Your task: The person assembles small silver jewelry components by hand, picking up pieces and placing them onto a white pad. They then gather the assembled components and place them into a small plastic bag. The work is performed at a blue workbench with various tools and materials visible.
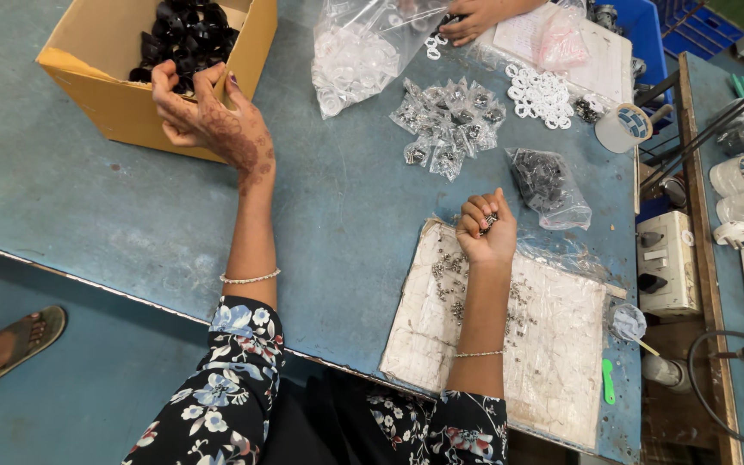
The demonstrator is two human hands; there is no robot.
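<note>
My left hand reaches over the near wall of a cardboard box that holds a heap of black plastic parts. Its fingers are spread at the edge of the heap and hold nothing that I can see. My right hand is closed into a fist over a white plastic-covered board and pinches small metal parts between its fingertips. More small metal parts lie scattered on the board just left of that hand.
Beyond the board lie clear bags of metal parts, a bag of dark parts, a bag of white rings and loose white rings. Another person's hand works at the far edge. Tape rolls stand at right.
</note>
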